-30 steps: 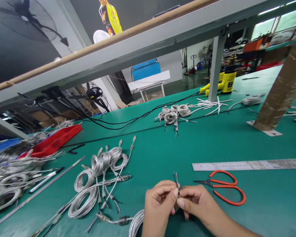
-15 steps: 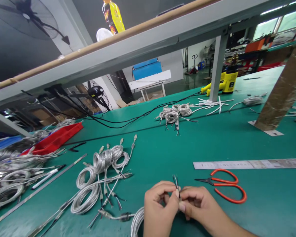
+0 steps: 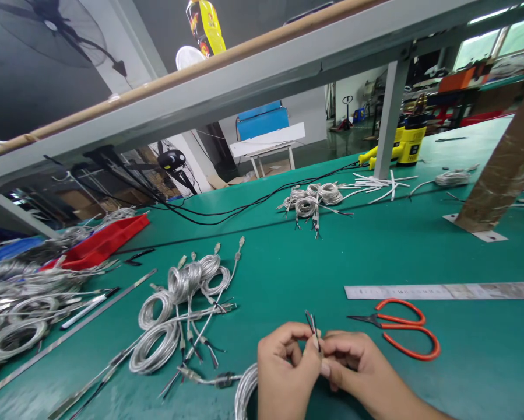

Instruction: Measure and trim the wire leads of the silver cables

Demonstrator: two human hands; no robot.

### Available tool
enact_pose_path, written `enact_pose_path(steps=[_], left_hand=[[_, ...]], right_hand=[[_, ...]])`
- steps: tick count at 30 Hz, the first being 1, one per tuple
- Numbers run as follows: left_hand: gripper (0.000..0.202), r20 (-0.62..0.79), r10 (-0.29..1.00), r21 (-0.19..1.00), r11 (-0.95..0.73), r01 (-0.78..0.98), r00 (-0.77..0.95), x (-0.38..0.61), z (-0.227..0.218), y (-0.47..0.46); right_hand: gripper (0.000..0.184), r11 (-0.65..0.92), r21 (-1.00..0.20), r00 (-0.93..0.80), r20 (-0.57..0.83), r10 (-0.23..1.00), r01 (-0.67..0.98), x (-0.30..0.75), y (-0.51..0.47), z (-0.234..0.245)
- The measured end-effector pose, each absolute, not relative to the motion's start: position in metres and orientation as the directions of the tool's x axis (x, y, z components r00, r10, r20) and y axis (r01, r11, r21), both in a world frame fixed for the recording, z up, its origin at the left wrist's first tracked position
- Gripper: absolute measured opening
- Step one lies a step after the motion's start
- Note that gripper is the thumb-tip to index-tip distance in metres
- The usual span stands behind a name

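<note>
Between my two hands is the stripped end of a cable, its thin dark and light wires (image 3: 311, 322) pointing up past my fingertips. My left hand (image 3: 288, 364) pinches it from the left. My right hand (image 3: 353, 364) pinches the same end just below, fingertips almost touching the left ones. The coiled clear-grey cable (image 3: 245, 389) lies left of my left hand, partly hidden behind it. Right of my hands rest scissors with red handles (image 3: 412, 329), blades pointing left. A pile of coiled USB cables (image 3: 157, 344) lies to the left.
A steel ruler (image 3: 419, 290) lies beyond the scissors, another (image 3: 69, 335) at left. More cable coils (image 3: 314, 198) and white tubes (image 3: 375, 184) sit farther back. At left are a red tray (image 3: 99, 245) and heaped cables (image 3: 17, 321). A shelf post (image 3: 388, 122) stands by yellow heat guns (image 3: 410, 143).
The whole view has shifted slightly, so things appear a little farther right. Both hands keep the same pinch on the cable end.
</note>
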State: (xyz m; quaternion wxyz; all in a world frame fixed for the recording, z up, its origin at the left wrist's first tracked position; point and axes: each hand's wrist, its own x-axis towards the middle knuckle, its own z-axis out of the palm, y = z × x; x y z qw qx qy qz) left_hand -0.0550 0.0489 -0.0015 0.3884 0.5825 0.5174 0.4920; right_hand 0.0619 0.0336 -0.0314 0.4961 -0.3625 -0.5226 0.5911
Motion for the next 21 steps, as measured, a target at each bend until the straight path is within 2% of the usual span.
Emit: enact_pose_path(steps=[3, 6, 9, 11, 16, 19, 21], left_hand=[[0.010, 0.104, 0.994, 0.995, -0.104, 0.002, -0.025, -0.053, 0.000, 0.049], [0.011, 0.058, 0.998, 0.994, -0.060, -0.090, -0.022, -0.052, 0.008, 0.046], [0.014, 0.041, 0.999, 0.992, -0.039, -0.123, 0.019, -0.055, 0.013, 0.047], [0.023, 0.016, 0.997, 0.994, -0.007, -0.113, 0.079, -0.058, 0.012, 0.050], [0.019, -0.007, 0.972, 0.998, -0.010, 0.070, 0.235, -0.062, 0.000, 0.058], [0.021, 0.013, 0.977, 0.999, -0.020, 0.030, 0.212, -0.057, -0.003, 0.056], [0.021, 0.046, 0.986, 0.999, -0.042, -0.027, 0.161, -0.052, -0.003, 0.051]], right_hand=[[0.021, 0.076, -0.985, -0.269, 0.116, 0.956, -0.155, 0.060, 0.031, -0.034], [0.021, 0.132, -0.983, -0.308, 0.165, 0.937, -0.125, 0.056, 0.026, -0.040], [0.022, 0.103, -0.976, -0.307, 0.160, 0.938, -0.194, 0.055, 0.026, -0.040], [0.023, 0.061, -0.971, -0.269, 0.125, 0.955, -0.232, 0.056, 0.029, -0.037], [0.025, -0.006, -0.964, -0.189, 0.046, 0.981, -0.267, 0.062, 0.036, -0.030], [0.024, 0.029, -0.974, -0.201, 0.075, 0.977, -0.224, 0.064, 0.034, -0.029], [0.020, 0.079, -0.983, -0.130, 0.101, 0.986, -0.167, 0.066, 0.032, -0.028]])
